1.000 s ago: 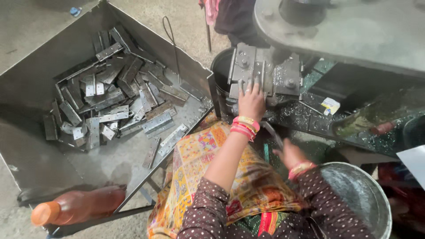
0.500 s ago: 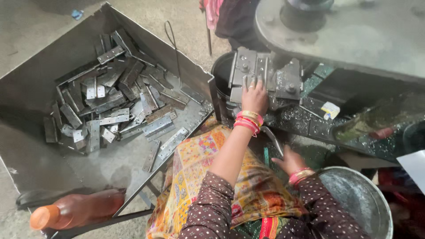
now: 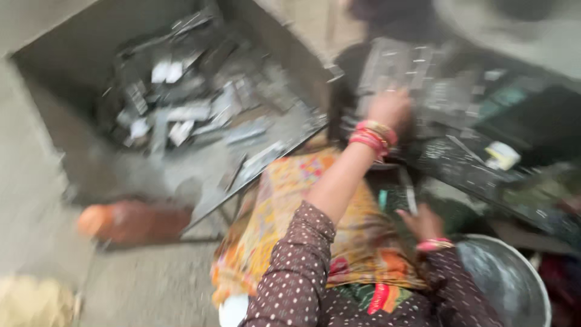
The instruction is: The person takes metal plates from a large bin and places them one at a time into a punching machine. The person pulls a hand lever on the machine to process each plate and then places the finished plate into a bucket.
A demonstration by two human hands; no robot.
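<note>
the picture is very blurry. the left hand (image 3: 390, 108) is stretched out and rests on the grey metal block (image 3: 402, 72) of the machine; i cannot tell if its fingers are curled around anything. the right hand (image 3: 423, 221) is low, near the rim of the round metal bucket (image 3: 532, 284), and i cannot tell if it holds something. flat metal pieces (image 3: 181, 112) lie in a heap in the big metal tray (image 3: 72, 79), well apart from both hands. the left hand could get pinched if the machine block moves. the metal pieces may have sharp edges that could cut bare fingers.
</note>
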